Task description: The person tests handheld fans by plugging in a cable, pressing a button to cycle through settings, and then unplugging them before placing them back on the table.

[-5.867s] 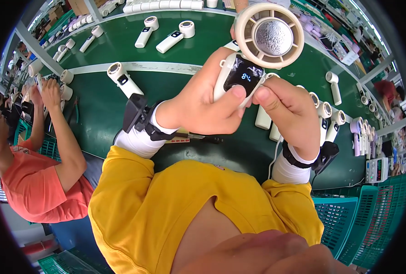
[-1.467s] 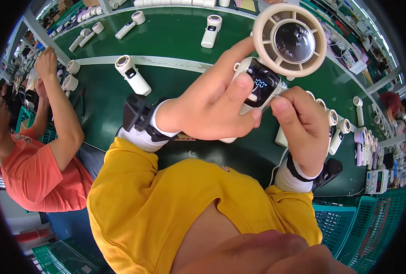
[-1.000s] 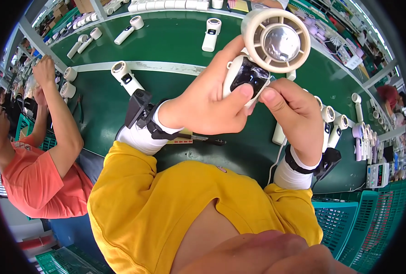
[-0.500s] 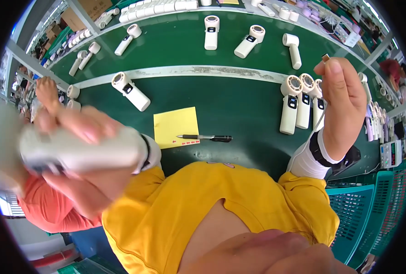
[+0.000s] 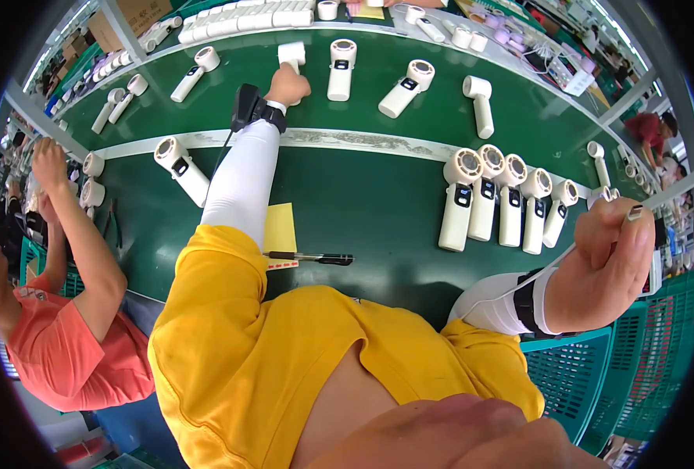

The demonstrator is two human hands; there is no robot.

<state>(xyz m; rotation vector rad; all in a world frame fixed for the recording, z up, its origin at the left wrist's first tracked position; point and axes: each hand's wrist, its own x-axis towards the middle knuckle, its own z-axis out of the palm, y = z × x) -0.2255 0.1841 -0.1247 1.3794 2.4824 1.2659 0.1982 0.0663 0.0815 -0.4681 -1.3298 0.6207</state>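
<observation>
Left hand: fingers clamped on white fan, long axis head-first toward far edge of worktop. Right hand: fingers pinching cable plug.

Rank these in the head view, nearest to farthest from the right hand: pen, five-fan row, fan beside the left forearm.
1. Five-fan row: left of the right hand.
2. Pen: farther left, partly over yellow paper.
3. Fan beside the left forearm: left of that forearm.
</observation>
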